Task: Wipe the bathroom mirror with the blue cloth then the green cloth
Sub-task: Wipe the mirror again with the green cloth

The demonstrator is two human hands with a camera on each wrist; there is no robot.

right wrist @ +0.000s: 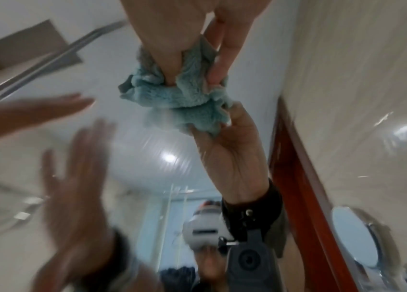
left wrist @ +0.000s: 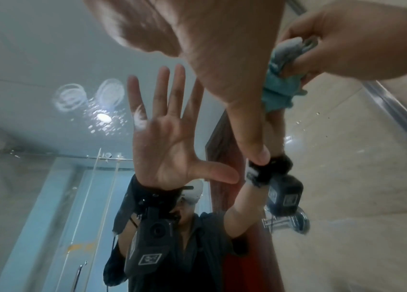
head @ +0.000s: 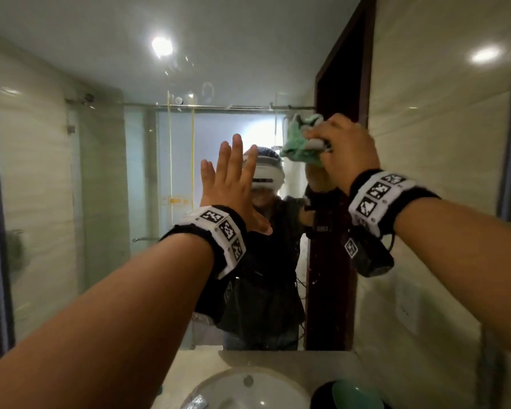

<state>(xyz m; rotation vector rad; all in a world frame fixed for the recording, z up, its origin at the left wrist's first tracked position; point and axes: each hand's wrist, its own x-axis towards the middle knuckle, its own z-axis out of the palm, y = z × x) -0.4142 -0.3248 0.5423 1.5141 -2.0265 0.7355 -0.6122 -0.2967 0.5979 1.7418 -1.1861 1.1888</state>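
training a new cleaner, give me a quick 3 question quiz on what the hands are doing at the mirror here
1. True or false: the left hand is gripping a cloth.
2. Which hand holds the green cloth against the mirror? A) left B) right C) both
3. Fill in: below the mirror sits a white ____.

Key: 1 false, its fingers are straight and spread, holding nothing. 2 B, the right hand has the cloth bunched in its fingers. 3 sink.

Each bare forearm carries a black fabric wristband fitted with a white plate of three black-and-white square markers. A dark grey camera housing with one square marker and a thin black cable hangs under the right wrist.
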